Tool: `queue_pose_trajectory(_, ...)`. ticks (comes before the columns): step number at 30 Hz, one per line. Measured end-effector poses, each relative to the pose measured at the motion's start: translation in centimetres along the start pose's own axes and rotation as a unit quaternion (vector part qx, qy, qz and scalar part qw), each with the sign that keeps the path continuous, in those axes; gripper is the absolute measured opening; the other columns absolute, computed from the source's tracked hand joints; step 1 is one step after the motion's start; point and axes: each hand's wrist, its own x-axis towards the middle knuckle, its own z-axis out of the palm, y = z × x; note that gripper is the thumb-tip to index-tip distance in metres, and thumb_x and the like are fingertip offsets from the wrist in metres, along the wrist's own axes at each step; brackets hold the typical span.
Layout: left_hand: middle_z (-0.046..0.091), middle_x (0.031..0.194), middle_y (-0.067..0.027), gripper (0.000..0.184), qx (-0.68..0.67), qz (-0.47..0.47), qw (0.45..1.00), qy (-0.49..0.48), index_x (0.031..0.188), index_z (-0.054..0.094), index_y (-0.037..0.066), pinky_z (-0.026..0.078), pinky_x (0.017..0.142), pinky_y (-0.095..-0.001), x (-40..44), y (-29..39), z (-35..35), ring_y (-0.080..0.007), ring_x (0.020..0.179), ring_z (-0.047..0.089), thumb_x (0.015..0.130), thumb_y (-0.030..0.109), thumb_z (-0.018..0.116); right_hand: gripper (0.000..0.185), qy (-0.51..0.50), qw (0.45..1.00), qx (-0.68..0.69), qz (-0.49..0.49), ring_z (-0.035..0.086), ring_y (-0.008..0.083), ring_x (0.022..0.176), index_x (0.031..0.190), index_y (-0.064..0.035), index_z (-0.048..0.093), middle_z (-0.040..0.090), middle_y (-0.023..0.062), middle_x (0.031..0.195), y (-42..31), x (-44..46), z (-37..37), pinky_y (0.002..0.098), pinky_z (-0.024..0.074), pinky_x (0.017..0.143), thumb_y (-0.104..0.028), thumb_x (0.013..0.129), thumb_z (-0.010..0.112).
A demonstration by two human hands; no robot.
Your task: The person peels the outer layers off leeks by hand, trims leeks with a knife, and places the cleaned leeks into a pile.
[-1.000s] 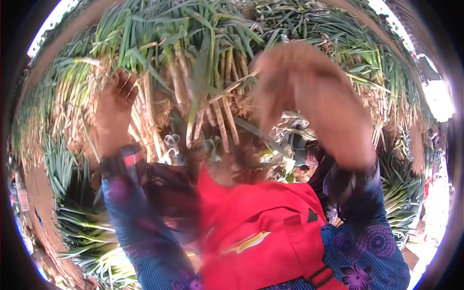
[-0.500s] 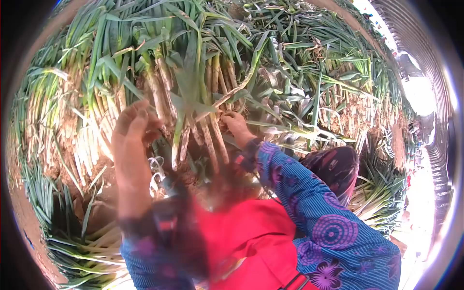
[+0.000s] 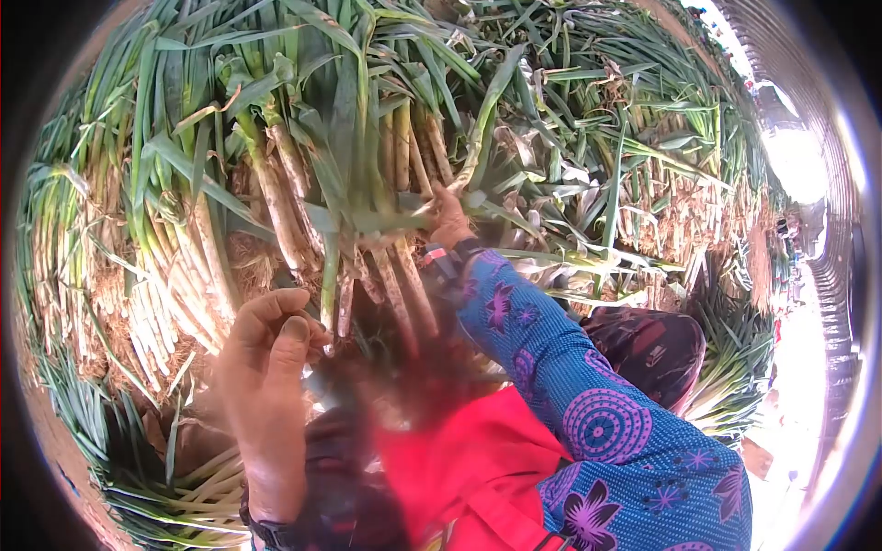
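Observation:
Around a pale, bent leek stalk (image 3: 473,163), near the centre, the fingers of my right hand (image 3: 448,220) are closed. Several upright leeks (image 3: 390,289) stand just left of that hand, with their white shanks pointing down and a flat green leaf crossing them. My left hand (image 3: 268,367) is lower left, below the root ends of the leeks. Its fingers are loosely curled and apart from the thumb, with nothing visible between them. A blurred patch hides the lower ends of the central leeks.
Dense rows of leeks (image 3: 152,275) fill the left side. More leeks (image 3: 661,197) lie at the right, and another pile (image 3: 207,491) is at the lower left. My knee in dark patterned cloth (image 3: 648,349) and a red garment (image 3: 478,459) are in front.
The view has shifted. My right hand has come down from its raised position to the central leeks and closed on a stalk. My left hand has moved lower, its fingers now curled.

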Motion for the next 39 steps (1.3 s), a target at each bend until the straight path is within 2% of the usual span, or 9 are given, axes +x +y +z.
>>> queue_pose_trajectory(5,0.063,0.085,-0.0019,0.020,0.022,-0.004,0.999,-0.044,0.109,0.062,0.002,0.047,0.070,-0.0218,0.1,-0.9,0.1,-0.0083,0.078,0.061,0.096,0.017,0.056,0.040,-0.091,0.988,0.123,-0.013,0.055,0.0239,0.085,0.109,0.0015,0.050,0.052,0.0140,0.105,-3.7,-6.9,-0.9,0.0430,0.0487,0.082,-0.018,0.081,0.072)
queue_pose_trajectory(11,0.063,0.091,-0.0031,0.031,0.066,-0.035,0.988,-0.137,0.115,0.062,0.005,0.047,0.072,-0.0252,1.1,-2.5,2.2,-0.0115,0.086,0.060,0.096,0.029,0.057,0.026,-0.190,0.975,0.065,0.099,0.058,0.0230,0.075,0.103,-0.0035,0.052,0.058,0.0071,0.081,-0.1,-20.9,-2.6,0.0406,0.0525,0.080,-0.023,0.090,0.064)
queue_pose_trajectory(12,0.063,0.094,-0.0039,0.035,0.101,-0.039,0.980,-0.167,0.117,0.060,0.004,0.047,0.074,-0.0263,1.3,-3.4,2.6,-0.0122,0.088,0.059,0.096,0.032,0.058,0.028,-0.240,0.941,0.101,0.215,0.063,0.0232,0.081,0.105,-0.0058,0.055,0.063,0.0086,0.083,1.2,-21.5,-4.0,0.0414,0.0522,0.082,-0.029,0.092,0.063)
queue_pose_trajectory(16,0.062,0.107,-0.0087,0.054,0.198,-0.047,0.931,-0.302,0.127,0.054,0.000,0.047,0.085,-0.0307,-0.6,-5.3,4.1,-0.0146,0.099,0.056,0.093,0.042,0.061,0.034,-0.272,0.953,0.014,0.130,0.065,0.0210,0.090,0.111,-0.0100,0.058,0.068,0.0065,0.091,4.2,-29.0,-3.9,0.0404,0.0520,0.082,-0.037,0.091,0.064)
queue_pose_trajectory(20,0.066,0.104,-0.0167,0.052,0.294,-0.112,0.881,-0.354,0.129,0.052,0.003,0.051,0.081,-0.0348,-4.5,-4.1,3.5,-0.0225,0.091,0.064,0.087,0.032,0.064,0.039,-0.277,0.936,-0.164,0.144,0.064,0.0178,0.087,0.106,-0.0105,0.062,0.067,0.0027,0.089,2.6,-31.4,-5.1,0.0332,0.0519,0.075,-0.046,0.091,0.061)
queue_pose_trajectory(25,0.066,0.087,-0.0127,0.044,0.328,-0.112,0.870,-0.350,0.125,0.053,0.003,0.051,0.070,-0.0329,-6.7,-4.1,2.1,-0.0180,0.075,0.063,0.086,0.022,0.062,0.044,-0.115,0.958,-0.128,0.231,0.059,0.0168,0.080,0.092,-0.0050,0.061,0.063,0.0078,0.088,0.3,-27.6,-8.3,0.0319,0.0503,0.070,-0.048,0.095,0.049)
queue_pose_trajectory(30,0.065,0.084,-0.0141,0.044,0.375,-0.035,0.863,-0.337,0.124,0.053,0.002,0.049,0.066,-0.0356,-11.5,-4.1,0.2,-0.0208,0.073,0.060,0.085,0.019,0.062,0.034,-0.049,0.987,-0.145,0.050,0.053,0.0203,0.074,0.094,-0.0129,0.056,0.056,0.0042,0.082,-2.2,-20.6,-8.6,0.0370,0.0440,0.065,-0.046,0.092,0.048)
queue_pose_trajectory(35,0.059,0.084,-0.0219,0.044,0.420,-0.035,0.839,-0.344,0.123,0.053,0.005,0.046,0.068,-0.0396,-15.6,0.8,-1.0,-0.0400,0.074,0.055,0.083,0.017,0.065,0.035,-0.136,0.979,-0.052,0.141,0.055,0.0227,0.082,0.107,-0.0088,0.059,0.060,0.0068,0.091,-1.4,-18.4,-8.3,0.0363,0.0467,0.077,-0.040,0.090,0.055)
queue_pose_trajectory(39,0.059,0.079,-0.0159,0.048,0.360,-0.047,0.878,-0.313,0.127,0.051,0.005,0.047,0.065,-0.0344,-18.1,3.3,-2.4,-0.0269,0.067,0.058,0.082,0.011,0.066,0.032,-0.263,0.937,0.147,0.176,0.055,0.0211,0.074,0.103,-0.0069,0.059,0.057,0.0067,0.088,-1.5,-17.7,-7.0,0.0370,0.0497,0.070,-0.036,0.090,0.059)
